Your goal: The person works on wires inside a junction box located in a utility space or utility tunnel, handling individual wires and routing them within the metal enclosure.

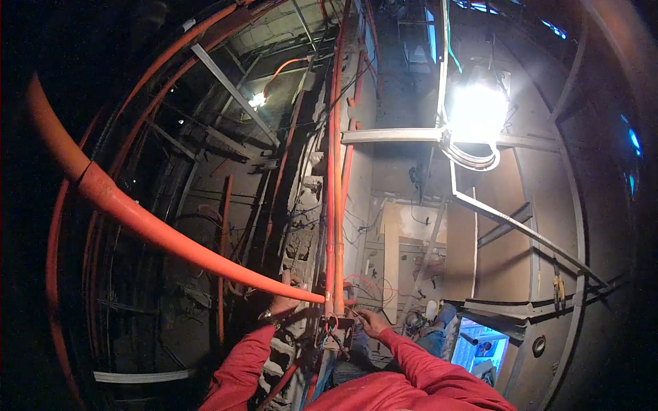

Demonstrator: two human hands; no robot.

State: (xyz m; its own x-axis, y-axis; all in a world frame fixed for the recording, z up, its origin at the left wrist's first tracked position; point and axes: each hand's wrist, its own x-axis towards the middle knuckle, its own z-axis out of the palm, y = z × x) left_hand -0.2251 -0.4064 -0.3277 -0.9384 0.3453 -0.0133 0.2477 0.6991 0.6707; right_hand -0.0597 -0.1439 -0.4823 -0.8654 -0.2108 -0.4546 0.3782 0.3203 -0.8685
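Note:
A long orange conduit pipe (178, 240) bends in from the far left, and its end meets two upright orange conduits (334, 205). My left hand (279, 305) is closed round it close to that end; part of the hand is hidden behind the pipe. Beneath the upright conduits sits a small wiring box (336, 327) with loose dark and coloured wires. To the right of the box, my right hand (372, 322) has its fingers pinched together at the conduit bases. What they hold is too small to make out.
A rough block wall top (301, 219) runs away ahead. A glaring work lamp (478, 116) hangs on a metal frame (394, 135) at right, with pliers (559, 291) hung nearby. Far below are a board (391, 267) and scattered wires. Metal studs (233, 92) cross at left.

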